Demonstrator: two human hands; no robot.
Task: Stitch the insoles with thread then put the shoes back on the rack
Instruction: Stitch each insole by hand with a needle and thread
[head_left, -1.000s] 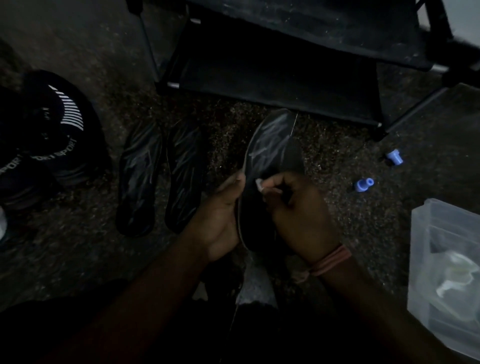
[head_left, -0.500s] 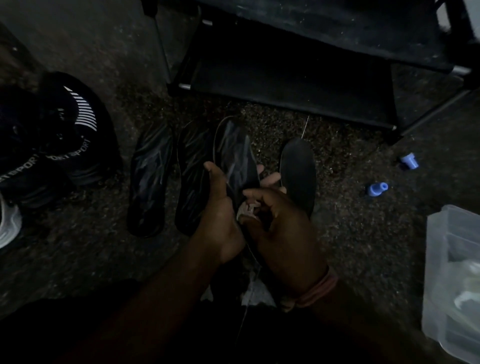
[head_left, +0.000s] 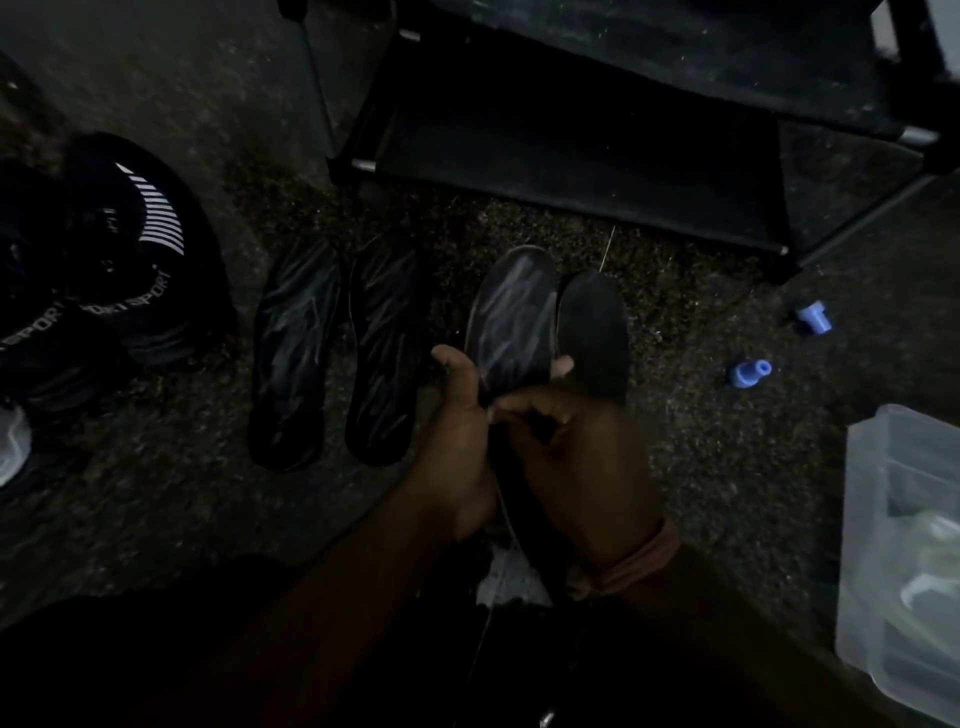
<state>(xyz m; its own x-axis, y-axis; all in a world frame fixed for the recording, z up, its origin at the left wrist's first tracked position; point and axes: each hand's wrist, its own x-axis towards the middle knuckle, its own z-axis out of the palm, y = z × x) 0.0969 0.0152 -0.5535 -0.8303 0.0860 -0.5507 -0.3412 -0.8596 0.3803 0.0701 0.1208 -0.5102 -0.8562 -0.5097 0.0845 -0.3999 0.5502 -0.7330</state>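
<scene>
1. Fingers of the right hand (head_left: 576, 457) are curled in, and the thumb and first finger seem to pinch a thin pale thread (head_left: 506, 525) close to the edge of the insole. It is very dark, so I cannot tell if a needle is there too.
2. The left hand (head_left: 457, 436) grips a dark foam insole with pale streaks (head_left: 511, 317) from the side. Its thumb sticks up along the left edge.
3. Just beside that one, on the right, is a plain black insole (head_left: 595, 332). The two touch along their long sides. A thin pale line shows past its far tip, maybe thread or a needle.
4. Two more dark streaked insoles (head_left: 337, 353) lie flat on the speckled floor (head_left: 701, 457), side by side, left of the hands.
5. The black sport shoes with white stripes (head_left: 114, 270) sit on the floor at the far left, not on the rack.
6. The black metal shoe rack (head_left: 571, 150) stands behind the insoles, and its low shelf looks bare.
7. My guess is the sewing is only partly done. No insole is back in a shoe yet, and all the shoes must go on the rack after.
</scene>
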